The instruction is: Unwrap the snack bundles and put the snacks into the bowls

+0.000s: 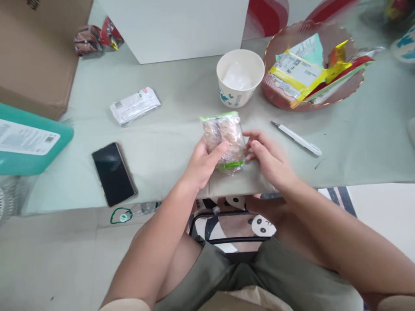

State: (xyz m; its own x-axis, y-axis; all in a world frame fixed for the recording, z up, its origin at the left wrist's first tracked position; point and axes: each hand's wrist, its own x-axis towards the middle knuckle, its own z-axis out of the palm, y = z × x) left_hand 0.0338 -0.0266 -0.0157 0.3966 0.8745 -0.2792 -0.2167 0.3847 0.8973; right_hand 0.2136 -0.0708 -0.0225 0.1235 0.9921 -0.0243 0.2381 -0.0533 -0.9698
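Note:
Near the table's front edge, my left hand point(205, 162) grips a clear snack packet point(223, 129) with green strips along its top and bottom. Its thumb presses on the front, and brownish, lumpy food shows through the crinkled plastic. Close to the packet's right edge is my right hand point(267, 157), fingers loosely bent and apart, holding nothing that I can see. Whether its fingertips touch the plastic, I cannot tell. Just behind the packet stands a paper cup point(240, 93) with whitish clear plastic inside. A white pen point(298, 139) lies to the right of my right hand.
A pink, gold-rimmed bowl point(282, 97) with several packets stands at the back right. Leftward lie a black phone point(114, 173) and a white packet point(135, 106). A teal container point(29, 142), a cardboard box point(39, 56) and wrapped snacks point(89, 41) occupy the far left. A white panel point(181, 28) stands behind.

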